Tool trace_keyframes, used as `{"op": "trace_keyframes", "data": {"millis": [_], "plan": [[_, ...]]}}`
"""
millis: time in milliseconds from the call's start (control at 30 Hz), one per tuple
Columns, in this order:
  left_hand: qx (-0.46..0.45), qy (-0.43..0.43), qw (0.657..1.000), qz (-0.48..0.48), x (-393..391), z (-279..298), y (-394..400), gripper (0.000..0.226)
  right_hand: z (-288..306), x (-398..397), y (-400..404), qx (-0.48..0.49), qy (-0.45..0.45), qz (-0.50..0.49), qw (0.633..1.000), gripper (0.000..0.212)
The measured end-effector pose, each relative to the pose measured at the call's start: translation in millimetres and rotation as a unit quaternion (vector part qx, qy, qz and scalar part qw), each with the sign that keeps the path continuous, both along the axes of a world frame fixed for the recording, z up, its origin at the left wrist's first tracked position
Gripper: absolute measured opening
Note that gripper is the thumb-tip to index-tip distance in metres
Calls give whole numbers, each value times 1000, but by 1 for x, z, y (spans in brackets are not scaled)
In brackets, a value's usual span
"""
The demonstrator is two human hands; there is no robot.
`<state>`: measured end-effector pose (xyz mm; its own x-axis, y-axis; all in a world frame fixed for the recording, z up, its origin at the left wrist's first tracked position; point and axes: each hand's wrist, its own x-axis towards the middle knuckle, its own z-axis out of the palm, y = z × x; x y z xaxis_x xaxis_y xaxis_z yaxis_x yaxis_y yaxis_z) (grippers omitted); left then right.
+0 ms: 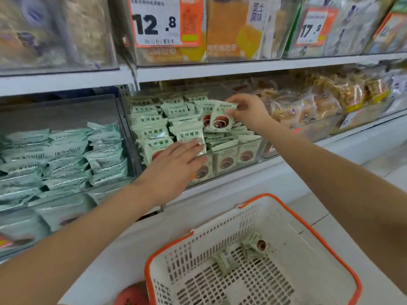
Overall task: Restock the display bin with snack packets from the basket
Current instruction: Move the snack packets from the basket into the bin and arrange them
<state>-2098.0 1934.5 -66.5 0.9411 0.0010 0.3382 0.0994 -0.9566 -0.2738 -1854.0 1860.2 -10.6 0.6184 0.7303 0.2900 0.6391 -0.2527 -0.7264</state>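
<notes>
Directly ahead, a clear display bin [253,150] on a shop shelf holds pale green snack packets [154,130] stacked close to its front edge. The right hand [250,111] pinches one packet [222,116] upright over the bin's right side, above the pile. The left hand [176,166], fingers straight and flat, presses on packets at the bin's front lip. Below, near the viewer, sits a white basket [308,234] with an orange rim, with two packets [253,246] left on its floor and much open room around them.
</notes>
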Motion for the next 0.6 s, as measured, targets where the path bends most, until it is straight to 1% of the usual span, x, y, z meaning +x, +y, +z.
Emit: {"op": "trace_keyframes", "data": {"millis": [67, 133, 200, 267, 333, 400, 467, 600], "plan": [[28, 17, 999, -13, 0, -7, 13, 70, -12, 4, 14, -21, -12, 20, 999, 27], [31, 22, 999, -29, 0, -10, 17, 73, -21, 5, 22, -27, -35, 20, 999, 35], [24, 27, 999, -32, 0, -10, 18, 78, -26, 6, 26, -12, -16, -3, 1000, 41], [19, 37, 999, -25, 0, -11, 19, 82, -28, 7, 28, -11, 1, -8, 1000, 33], [25, 39, 999, -22, 0, -12, 19, 83, -29, 7, 28, -6, -6, 3, 1000, 24], [27, 44, 999, -17, 0, -12, 18, 83, -30, 7, 28, 18, -13, 9, 1000, 21], [21, 40, 999, -19, 0, -12, 17, 83, -31, 5, 28, 26, -10, 17, 999, 21], [5, 41, 999, -10, 0, -13, 16, 83, -36, 3, 28, 9, -17, 19, 1000, 28]]}}
